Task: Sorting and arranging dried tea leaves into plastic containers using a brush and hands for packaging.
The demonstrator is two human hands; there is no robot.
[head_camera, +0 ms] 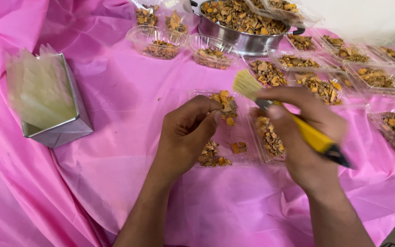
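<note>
Your left hand [186, 132] pinches a dried orange piece [228, 110] over the open clear tray [234, 137], while your right hand [298, 137] grips the yellow-handled brush [275, 107], bristles angled up-left, just right of that piece.

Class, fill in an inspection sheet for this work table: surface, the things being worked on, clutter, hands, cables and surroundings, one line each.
Surface: pink plastic cloth, wrinkled, covers the whole table.
Job's things: open clear clamshell tray before the hands, holding orange-brown dried pieces; yellow-handled brush.
Clutter: steel pot full of the same dried pieces; many filled clear trays behind and to the right; silver box of stacked clear sheets at left.
Hands: left hand pinches a small piece over the tray; right hand grips the brush, bristles up, blurred.
Cables: nothing seen.
Surroundings: pale wall at upper right; dark edge at lower right, cannot tell what.
</note>
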